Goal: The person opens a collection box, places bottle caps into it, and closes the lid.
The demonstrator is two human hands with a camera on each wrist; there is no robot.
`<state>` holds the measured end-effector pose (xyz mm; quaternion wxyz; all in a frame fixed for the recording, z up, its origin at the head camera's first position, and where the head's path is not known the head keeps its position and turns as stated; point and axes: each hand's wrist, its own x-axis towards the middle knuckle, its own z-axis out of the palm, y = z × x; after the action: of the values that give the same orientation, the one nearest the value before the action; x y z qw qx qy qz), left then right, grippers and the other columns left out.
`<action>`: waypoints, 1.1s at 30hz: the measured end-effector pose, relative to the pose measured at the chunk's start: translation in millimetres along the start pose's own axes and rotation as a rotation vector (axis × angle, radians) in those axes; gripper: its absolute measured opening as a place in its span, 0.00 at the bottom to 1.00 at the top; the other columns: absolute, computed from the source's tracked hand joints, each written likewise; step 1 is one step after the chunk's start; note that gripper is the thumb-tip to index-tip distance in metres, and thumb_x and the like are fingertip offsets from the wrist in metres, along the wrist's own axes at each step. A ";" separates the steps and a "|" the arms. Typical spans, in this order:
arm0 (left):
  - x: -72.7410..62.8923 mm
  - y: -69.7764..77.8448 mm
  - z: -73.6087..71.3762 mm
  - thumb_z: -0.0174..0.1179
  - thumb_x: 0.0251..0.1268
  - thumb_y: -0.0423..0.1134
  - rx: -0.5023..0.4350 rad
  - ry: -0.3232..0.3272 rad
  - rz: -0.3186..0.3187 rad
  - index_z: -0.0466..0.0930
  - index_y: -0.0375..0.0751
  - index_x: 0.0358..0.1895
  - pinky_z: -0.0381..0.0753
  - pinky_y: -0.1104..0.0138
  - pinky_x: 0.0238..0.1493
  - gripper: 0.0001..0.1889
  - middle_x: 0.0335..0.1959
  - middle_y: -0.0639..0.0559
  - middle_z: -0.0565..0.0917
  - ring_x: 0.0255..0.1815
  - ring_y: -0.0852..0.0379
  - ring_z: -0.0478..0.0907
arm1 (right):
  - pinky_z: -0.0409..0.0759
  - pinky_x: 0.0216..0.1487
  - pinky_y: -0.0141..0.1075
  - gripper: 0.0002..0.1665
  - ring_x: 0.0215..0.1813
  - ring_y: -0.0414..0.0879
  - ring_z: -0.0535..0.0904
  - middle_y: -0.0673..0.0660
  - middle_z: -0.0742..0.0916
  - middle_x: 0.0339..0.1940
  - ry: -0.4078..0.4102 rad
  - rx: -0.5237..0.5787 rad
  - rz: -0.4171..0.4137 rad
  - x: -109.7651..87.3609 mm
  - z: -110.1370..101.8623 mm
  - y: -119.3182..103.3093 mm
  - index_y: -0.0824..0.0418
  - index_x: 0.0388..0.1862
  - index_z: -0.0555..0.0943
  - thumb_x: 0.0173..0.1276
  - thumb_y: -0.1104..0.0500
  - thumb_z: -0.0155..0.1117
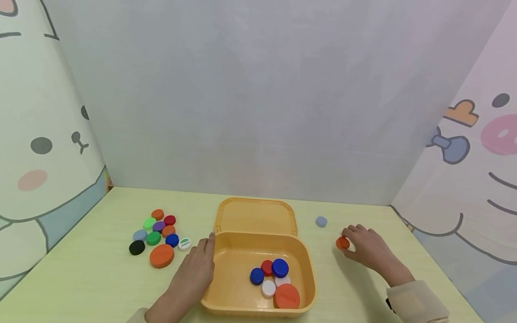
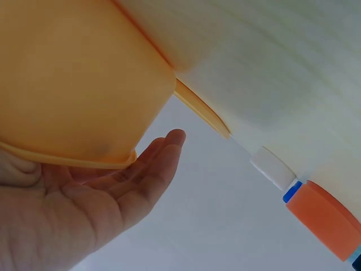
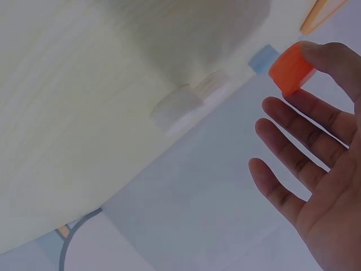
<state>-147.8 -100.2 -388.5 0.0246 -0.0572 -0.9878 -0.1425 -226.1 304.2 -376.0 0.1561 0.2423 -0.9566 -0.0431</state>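
Note:
My right hand [image 1: 369, 249] pinches an orange bottle cap [image 3: 290, 68] between thumb and index finger, over the right side of the table. Its other fingers are spread loosely. A pale blue cap [image 1: 321, 221] lies farther back and to the left of this hand. My left hand [image 1: 191, 273] rests on the left rim of a yellow-orange plastic box [image 1: 258, 310], its fingers extended along the edge in the left wrist view. Inside the box, toward its right, lie several caps: a large orange cap [image 1: 287, 296], blue caps [image 1: 256, 276], a red cap [image 1: 267, 268] and white caps [image 1: 268, 289].
Behind the box lies its yellow-orange lid [image 1: 256, 216]. Left of the box is a group of several caps, among them a large orange cap [image 1: 162, 256], a black cap [image 1: 137, 247] and a white cap [image 1: 185, 244]. A grey backdrop [image 1: 250, 98] stands behind the table.

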 end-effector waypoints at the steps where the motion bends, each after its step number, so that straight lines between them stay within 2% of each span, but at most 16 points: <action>1: -0.1 0.1 -0.2 0.56 0.62 0.34 -0.001 0.000 -0.002 0.53 0.33 0.68 0.76 0.52 0.52 0.33 0.59 0.37 0.69 0.51 0.45 0.73 | 0.61 0.25 0.31 0.16 0.28 0.39 0.66 0.45 0.76 0.25 0.016 -0.010 -0.013 1.4 -1.4 -2.9 0.54 0.29 0.76 0.43 0.53 0.73; 8: -0.6 -0.1 -0.8 0.55 0.62 0.34 -0.004 -0.003 -0.003 0.53 0.33 0.68 0.76 0.52 0.52 0.32 0.59 0.37 0.69 0.51 0.45 0.73 | 0.61 0.25 0.30 0.16 0.28 0.39 0.66 0.44 0.75 0.25 0.096 -0.035 -0.075 11.6 -14.2 -26.4 0.54 0.27 0.75 0.44 0.52 0.72; 18: 0.0 -0.1 -0.1 0.55 0.62 0.34 -0.026 -0.011 -0.018 0.53 0.33 0.68 0.75 0.51 0.53 0.32 0.60 0.37 0.68 0.52 0.45 0.73 | 0.68 0.28 0.31 0.19 0.32 0.40 0.70 0.45 0.78 0.28 0.167 -0.079 -0.170 23.7 -33.1 -65.5 0.54 0.32 0.77 0.44 0.48 0.72; 27: -1.0 0.4 -1.5 0.54 0.63 0.35 -0.036 -0.012 -0.021 0.54 0.33 0.68 0.75 0.51 0.53 0.32 0.60 0.37 0.68 0.53 0.44 0.73 | 0.69 0.30 0.32 0.18 0.34 0.40 0.71 0.45 0.79 0.31 0.170 -0.043 -0.247 28.2 -38.1 -92.4 0.52 0.32 0.77 0.46 0.46 0.71; 33: -1.2 0.8 -2.2 0.55 0.63 0.35 -0.031 -0.005 -0.008 0.54 0.33 0.68 0.75 0.52 0.53 0.32 0.60 0.38 0.69 0.52 0.45 0.73 | 0.73 0.33 0.32 0.19 0.35 0.40 0.71 0.45 0.80 0.31 0.124 -0.032 -0.270 29.1 -34.4 -101.0 0.52 0.34 0.78 0.47 0.45 0.71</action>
<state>-146.5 -100.2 -386.3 0.0206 -0.0541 -0.9858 -0.1578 -193.9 201.3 -351.2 0.2117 0.3687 -0.9029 -0.0637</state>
